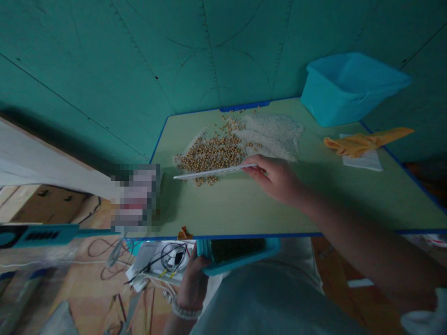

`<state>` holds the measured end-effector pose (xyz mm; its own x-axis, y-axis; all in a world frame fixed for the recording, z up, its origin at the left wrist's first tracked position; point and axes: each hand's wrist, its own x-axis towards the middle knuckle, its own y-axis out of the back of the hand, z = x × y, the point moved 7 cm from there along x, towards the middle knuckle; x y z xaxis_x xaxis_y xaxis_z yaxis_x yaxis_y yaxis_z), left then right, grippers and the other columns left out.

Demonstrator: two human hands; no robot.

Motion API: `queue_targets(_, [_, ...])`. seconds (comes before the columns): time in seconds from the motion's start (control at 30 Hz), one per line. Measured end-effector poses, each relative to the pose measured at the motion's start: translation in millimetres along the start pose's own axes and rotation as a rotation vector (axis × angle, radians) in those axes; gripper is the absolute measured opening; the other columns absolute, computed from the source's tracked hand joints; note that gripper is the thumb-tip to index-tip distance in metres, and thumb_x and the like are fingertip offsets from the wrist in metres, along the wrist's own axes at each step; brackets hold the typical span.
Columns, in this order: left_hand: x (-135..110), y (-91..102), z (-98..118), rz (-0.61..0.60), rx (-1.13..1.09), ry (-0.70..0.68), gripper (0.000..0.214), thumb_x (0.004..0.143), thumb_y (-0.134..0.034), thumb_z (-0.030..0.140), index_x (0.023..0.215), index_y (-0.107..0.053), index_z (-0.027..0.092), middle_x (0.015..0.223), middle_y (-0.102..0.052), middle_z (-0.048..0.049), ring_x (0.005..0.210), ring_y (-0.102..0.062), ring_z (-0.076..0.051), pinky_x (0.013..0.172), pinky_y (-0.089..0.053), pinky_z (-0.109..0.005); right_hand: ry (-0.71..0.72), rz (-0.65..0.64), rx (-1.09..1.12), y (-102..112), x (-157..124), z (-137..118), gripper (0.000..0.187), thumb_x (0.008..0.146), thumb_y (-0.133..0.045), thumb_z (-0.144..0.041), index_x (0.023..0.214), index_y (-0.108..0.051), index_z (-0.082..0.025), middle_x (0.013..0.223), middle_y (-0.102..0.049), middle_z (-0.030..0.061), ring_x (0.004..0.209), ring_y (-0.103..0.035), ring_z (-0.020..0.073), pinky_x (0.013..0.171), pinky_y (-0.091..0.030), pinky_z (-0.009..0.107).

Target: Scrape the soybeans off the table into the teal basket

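Note:
My right hand (275,179) pinches one end of a thin white flat piece (209,173), seen nearly edge-on, over the table (237,209). Beneath and behind that piece spreads a pile of tan beans (213,151). White grains, perhaps rice (274,132), lie heaped to the right of the beans, and the two mix where they meet. Below the front table edge, my left hand (195,279) grips the left end of a blue plastic tray (240,265). Dark green contents (237,249) lie inside it, too dim to name. The table edge hides part of the tray.
A blue fabric-like bin (349,93) stands at the back right. An orange cloth (366,141) lies on a white sheet (365,160) nearby. An orange scrap (184,233) sits at the front edge. Cables and a white box (171,258) are below left.

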<state>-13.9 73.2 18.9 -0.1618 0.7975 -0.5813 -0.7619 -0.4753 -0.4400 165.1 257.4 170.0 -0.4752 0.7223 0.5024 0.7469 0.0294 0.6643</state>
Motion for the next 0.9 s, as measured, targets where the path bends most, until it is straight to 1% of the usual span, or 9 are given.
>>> queue_targets(0.1, [0.8, 1.5, -0.9, 0.010, 0.013, 0.004, 0.051, 0.059, -0.055, 0.007, 0.107, -0.058, 0.024, 0.085, -0.070, -0.0007, 0.087, -0.061, -0.024, 0.073, -0.045, -0.034, 0.013, -0.016, 0.003, -1.6, 0.7, -0.4, 0.018, 0.086, -0.045, -0.029, 0.092, -0.058, -0.019, 0.077, -0.067, 0.0017, 0.065, -0.060, 0.0108, 0.059, -0.039, 0.020])
queue_targets(0.27, [0.2, 1.8, 0.3, 0.031, 0.017, 0.008, 0.050, 0.057, -0.057, 0.009, 0.105, -0.059, 0.024, 0.084, -0.070, -0.0007, 0.084, -0.062, -0.024, 0.072, -0.045, -0.034, 0.001, -0.008, 0.001, 1.1, 0.9, -0.8, 0.018, 0.085, -0.048, -0.029, 0.092, -0.059, -0.018, 0.069, -0.064, 0.0006, 0.057, -0.055, 0.0095, 0.055, -0.036, 0.019])
queue_targets(0.5, [1.3, 1.3, 1.5, 0.009, -0.003, 0.009, 0.050, 0.055, -0.059, 0.008, 0.102, -0.061, 0.025, 0.081, -0.071, -0.0002, 0.087, -0.061, -0.024, 0.073, -0.045, -0.033, -0.003, -0.026, 0.055, 2.3, 0.9, -5.2, 0.020, 0.085, -0.046, -0.032, 0.090, -0.059, -0.018, 0.066, -0.060, -0.0008, 0.055, -0.050, 0.0080, 0.054, -0.034, 0.019])
queue_targets(0.57, [1.4, 1.7, 1.8, 0.023, -0.004, 0.013, 0.049, 0.055, -0.059, 0.009, 0.100, -0.062, 0.025, 0.082, -0.071, -0.0004, 0.088, -0.061, -0.024, 0.072, -0.045, -0.034, -0.048, -0.030, 0.075, 3.2, 0.9, -3.6, 0.021, 0.084, -0.047, -0.033, 0.090, -0.059, -0.017, 0.061, -0.056, -0.0022, 0.053, -0.047, 0.0081, 0.053, -0.033, 0.019])
queue_targets(0.67, [0.6, 1.7, 2.1, 0.056, -0.013, 0.026, 0.045, 0.054, -0.058, 0.010, 0.096, -0.064, 0.026, 0.084, -0.071, -0.0003, 0.091, -0.060, -0.026, 0.071, -0.046, -0.035, -0.157, -0.017, 0.110, 5.0, 0.7, 4.3, 0.021, 0.083, -0.048, -0.035, 0.086, -0.058, -0.017, 0.058, -0.051, -0.0027, 0.054, -0.046, 0.0096, 0.052, -0.033, 0.020])
queue_targets(0.77, [-0.3, 0.8, 2.0, 0.066, -0.026, 0.048, 0.042, 0.053, -0.059, 0.010, 0.091, -0.065, 0.026, 0.084, -0.071, -0.0002, 0.092, -0.059, -0.027, 0.069, -0.047, -0.035, -0.222, 0.021, 0.187, 6.2, 0.9, 12.7, 0.018, 0.082, -0.048, -0.034, 0.085, -0.056, -0.018, 0.066, -0.055, -0.0002, 0.060, -0.049, 0.0117, 0.055, -0.035, 0.022])
queue_targets(0.9, [-0.4, 0.2, 1.0, 0.048, -0.031, 0.059, 0.041, 0.054, -0.060, 0.010, 0.091, -0.065, 0.027, 0.082, -0.070, 0.0000, 0.091, -0.060, -0.027, 0.068, -0.047, -0.034, -0.263, 0.050, 0.285, 5.5, 1.3, 20.7, 0.017, 0.082, -0.049, -0.034, 0.087, -0.054, -0.019, 0.072, -0.058, 0.0017, 0.067, -0.052, 0.0143, 0.058, -0.038, 0.025])
